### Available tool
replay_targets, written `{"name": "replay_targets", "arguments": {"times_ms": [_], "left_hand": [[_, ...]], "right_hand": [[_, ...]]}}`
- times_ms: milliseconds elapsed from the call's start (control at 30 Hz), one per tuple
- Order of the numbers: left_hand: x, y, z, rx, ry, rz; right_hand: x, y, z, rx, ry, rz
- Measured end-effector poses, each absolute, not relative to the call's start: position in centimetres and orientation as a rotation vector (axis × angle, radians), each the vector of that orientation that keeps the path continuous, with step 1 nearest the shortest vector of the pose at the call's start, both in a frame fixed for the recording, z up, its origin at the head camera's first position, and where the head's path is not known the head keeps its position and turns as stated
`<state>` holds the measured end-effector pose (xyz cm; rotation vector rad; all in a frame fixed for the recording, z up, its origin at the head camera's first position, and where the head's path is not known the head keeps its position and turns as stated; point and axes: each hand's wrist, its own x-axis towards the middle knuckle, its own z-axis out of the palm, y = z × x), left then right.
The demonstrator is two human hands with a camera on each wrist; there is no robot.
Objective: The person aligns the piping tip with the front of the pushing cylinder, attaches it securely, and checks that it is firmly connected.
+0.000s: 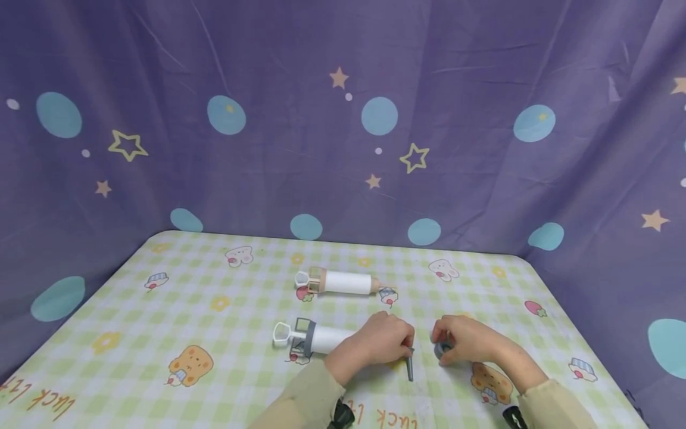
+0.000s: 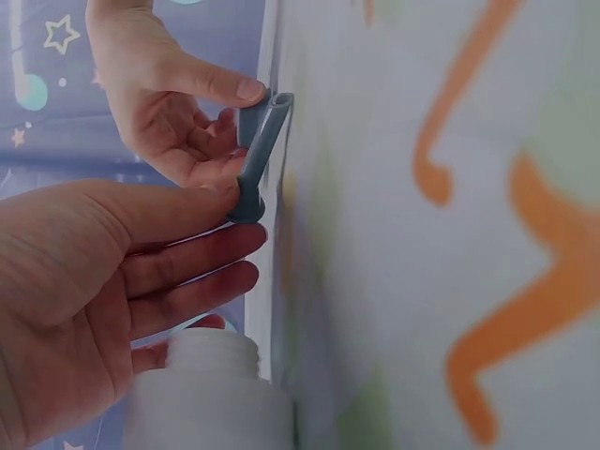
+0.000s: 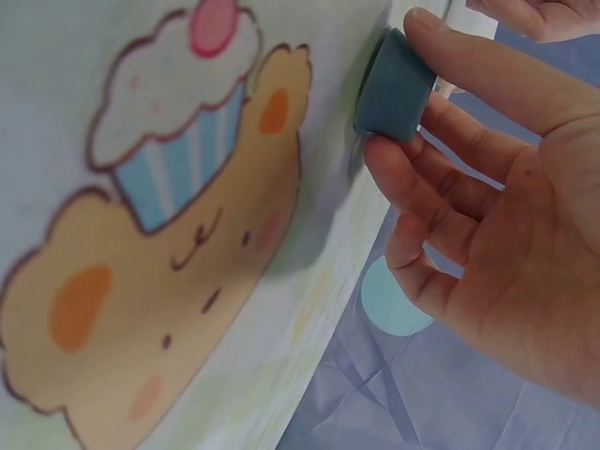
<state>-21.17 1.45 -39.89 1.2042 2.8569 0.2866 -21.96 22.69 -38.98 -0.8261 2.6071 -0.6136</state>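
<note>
My left hand pinches a slim grey nozzle between thumb and fingers, its narrow end pointing toward the near edge in the head view. A white syringe-like barrel with a grey collar and white plunger handle lies beside and partly behind this hand. Its white threaded neck shows in the left wrist view. To the right, my right hand grips a short grey cap by its sides, low at the table surface. The nozzle and the cap are apart.
Farther back lies a second white syringe-like tool with a beige collar and tip, roughly parallel to the first. The table wears a green checked cloth with printed cartoons. A purple patterned curtain hangs behind and at both sides.
</note>
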Motion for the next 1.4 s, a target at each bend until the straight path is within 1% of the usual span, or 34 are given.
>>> {"name": "replay_targets", "arguments": {"times_ms": [300, 700, 1100, 1400], "left_hand": [[-21.8, 0.9, -38.8, 1.252, 2.923, 0.272], [-22.9, -1.5, -37.4, 1.161, 3.079, 0.334], [-23.7, -4.0, -36.1, 0.926, 3.172, 0.567], [-23.7, -5.3, -35.9, 0.719, 3.23, 0.79]], "right_hand": [[-22.4, 22.1, -38.5, -0.846, 2.653, -0.602], [-23.6, 20.5, -38.2, -0.944, 2.669, -0.691], [-24.3, 18.2, -37.6, -0.969, 2.739, -0.767], [-24.6, 16.3, -37.4, -0.899, 2.72, -0.973]]}}
